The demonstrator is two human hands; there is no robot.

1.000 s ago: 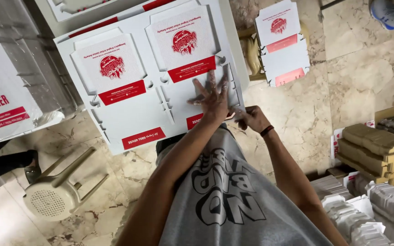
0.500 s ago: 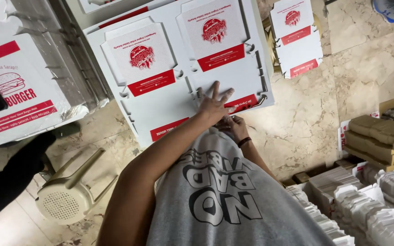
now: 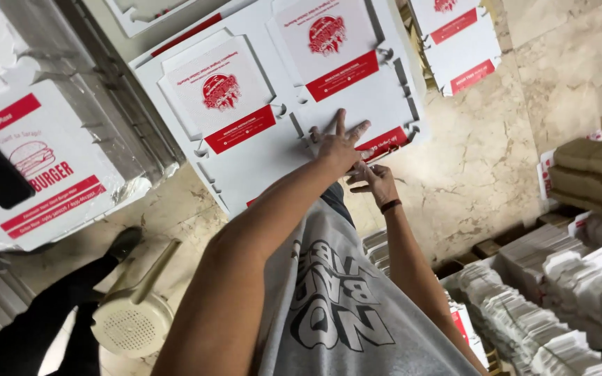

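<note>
A large flat die-cut cardboard sheet, white with red printed panels, lies on the marble floor ahead of me. My left hand rests flat on it with fingers spread, pressing near its lower right corner. Just beside it, my right hand, with a dark band on the wrist, pinches the sheet's near edge by a red strip. My grey printed shirt fills the bottom of the view between both arms.
A stack of similar printed flat boxes lies at the left, another sheet at the top right. A beige plastic fan and another person's dark leg are lower left. Brown cartons and stacks of white folded card stand right.
The view has swung, so the sheet now sits higher and further right. Both hands stay on the sheet's corner, the right one drawn in closer under the left.
</note>
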